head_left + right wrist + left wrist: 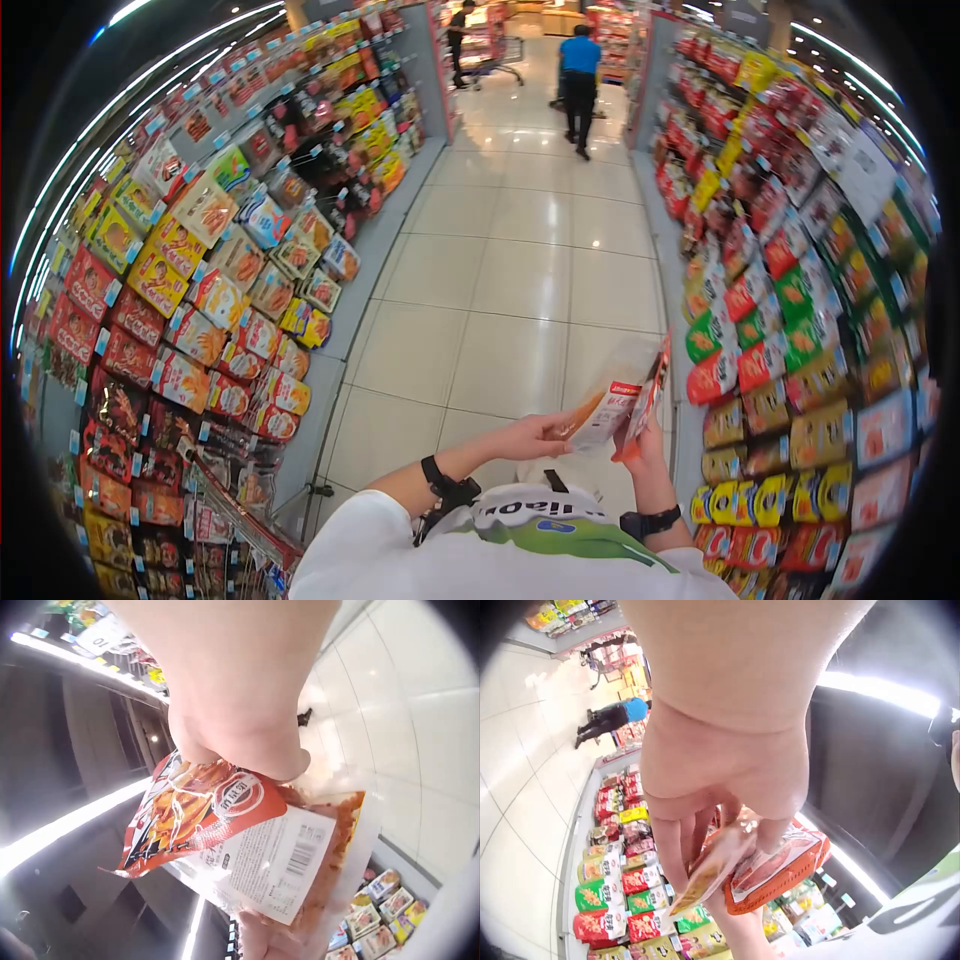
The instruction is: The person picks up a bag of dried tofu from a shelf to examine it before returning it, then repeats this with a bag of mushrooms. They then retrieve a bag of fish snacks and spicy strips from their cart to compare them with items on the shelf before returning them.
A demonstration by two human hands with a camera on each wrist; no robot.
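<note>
**Two snack packets held up in the aisle**

Far left: shelves of snack bags point(180, 300) beside a tiled floor point(500, 270). The left hand point(530, 437) reaches across w/ fingers point(676, 851) curled on the pale packet point(605, 400) – pinched at its lower edge, in front of the chest. Just right of it, touching, sits the red-orange packet point(191, 814), gripped from below by the right hand point(645, 445), thumb and fingers closed round its bottom. Further right: the right-hand shelving point(800, 300).

Judged advice: keep the packs fanned apart, printed side tilted up to the light – firm pinch on the seam, not the contents, so nothing gets crushed.
</note>
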